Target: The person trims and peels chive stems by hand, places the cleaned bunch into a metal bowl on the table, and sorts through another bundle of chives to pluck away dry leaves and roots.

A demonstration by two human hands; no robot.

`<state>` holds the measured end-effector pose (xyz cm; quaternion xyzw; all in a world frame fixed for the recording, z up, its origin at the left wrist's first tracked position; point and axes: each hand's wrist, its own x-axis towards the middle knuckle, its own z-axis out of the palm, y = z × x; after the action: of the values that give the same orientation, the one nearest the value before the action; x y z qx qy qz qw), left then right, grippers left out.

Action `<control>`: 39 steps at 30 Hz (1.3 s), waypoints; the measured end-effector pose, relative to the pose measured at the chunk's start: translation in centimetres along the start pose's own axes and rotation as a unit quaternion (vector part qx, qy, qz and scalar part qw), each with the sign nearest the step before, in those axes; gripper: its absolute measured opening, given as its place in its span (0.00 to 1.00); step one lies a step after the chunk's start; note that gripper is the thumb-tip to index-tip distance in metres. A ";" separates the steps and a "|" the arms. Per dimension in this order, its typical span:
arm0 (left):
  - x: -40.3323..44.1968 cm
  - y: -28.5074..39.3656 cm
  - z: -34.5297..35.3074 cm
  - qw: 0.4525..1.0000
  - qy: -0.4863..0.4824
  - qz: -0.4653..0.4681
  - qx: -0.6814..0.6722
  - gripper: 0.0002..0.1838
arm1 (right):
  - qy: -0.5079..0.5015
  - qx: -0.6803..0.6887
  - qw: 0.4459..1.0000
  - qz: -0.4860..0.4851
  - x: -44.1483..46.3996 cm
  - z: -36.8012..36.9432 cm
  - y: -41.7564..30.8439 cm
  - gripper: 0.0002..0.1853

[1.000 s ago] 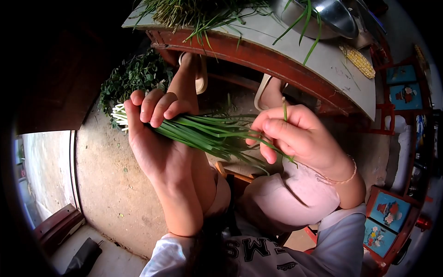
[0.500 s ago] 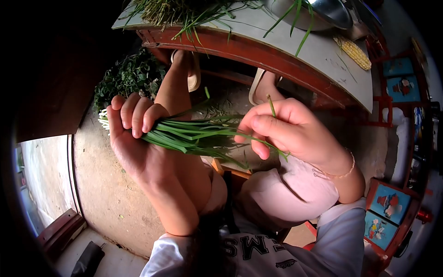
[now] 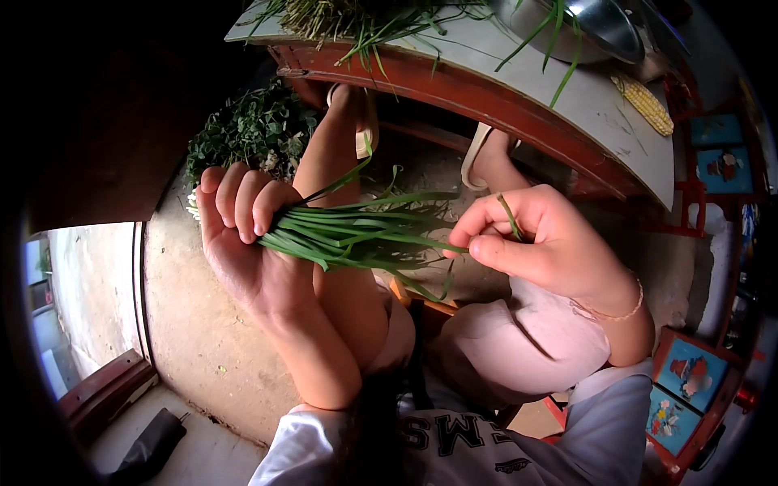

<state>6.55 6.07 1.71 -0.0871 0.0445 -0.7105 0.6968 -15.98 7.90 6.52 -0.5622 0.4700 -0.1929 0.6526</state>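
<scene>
My left hand (image 3: pixel 255 227) is closed around a bunch of garlic chives (image 3: pixel 356 232). Their white stem ends peek out past the far side of the fist, and the green leaves fan out to the right. At the leaf tips, my right hand (image 3: pixel 543 239) pinches the end of one leaf between thumb and forefinger. A short piece of green stalk (image 3: pixel 509 215) is also tucked in the fingers of that hand. Both hands are above my lap, apart from each other.
Ahead stands a red-edged table (image 3: pixel 454 89) bearing a heap of chives (image 3: pixel 324 18), a metal bowl (image 3: pixel 596 28) and a corn cob (image 3: pixel 644 104). A pile of leafy greens (image 3: pixel 255 130) lies on the floor (image 3: pixel 194 300). Painted blue panels (image 3: pixel 685 373) are at the right.
My right thumb and forefinger have closed on a leaf tip, with the hand slightly farther right. My left hand still grips the bunch. The whole view has shifted a little.
</scene>
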 end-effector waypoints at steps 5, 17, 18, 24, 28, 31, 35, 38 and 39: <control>-0.1 -0.1 0.4 1.000 -0.021 0.005 -0.008 0.12 | -0.007 -0.074 0.997 0.006 0.0 -0.3 0.1 0.07; -0.1 0.0 0.6 0.999 -0.032 -0.003 -0.031 0.12 | 0.014 -0.060 0.998 0.028 -0.6 -1.4 0.0 0.06; -0.1 0.0 0.7 0.999 -0.028 0.000 -0.037 0.12 | 0.015 -0.060 0.998 0.028 -0.6 -1.7 0.1 0.06; -0.1 0.2 0.7 0.999 -0.037 0.005 -0.016 0.11 | 0.162 0.021 0.984 -0.072 -0.4 -1.3 1.2 0.15; -0.8 -2.5 0.8 0.969 -0.005 0.049 0.241 0.10 | 0.061 0.082 0.994 -0.045 -0.5 -1.4 -0.2 0.15; -2.0 -6.0 0.9 0.895 0.060 0.039 0.440 0.09 | 0.057 0.106 0.991 -0.053 -0.1 -1.0 0.2 0.12; -2.4 -7.9 1.1 0.786 0.106 -0.012 0.609 0.08 | 0.063 0.162 0.984 -0.048 -0.1 -0.1 0.1 0.10; -2.5 -8.6 0.7 0.738 0.069 -0.004 0.671 0.07 | 0.060 0.182 0.979 -0.063 0.0 0.2 0.2 0.09; -2.5 -8.5 0.8 0.725 0.074 -0.015 0.685 0.06 | 0.067 0.163 0.982 -0.071 -0.1 0.2 0.1 0.09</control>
<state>-1.57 8.80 3.91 0.4662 -0.4042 -0.5622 0.5506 -15.85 8.12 6.42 -0.4660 0.4342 -0.3496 0.6871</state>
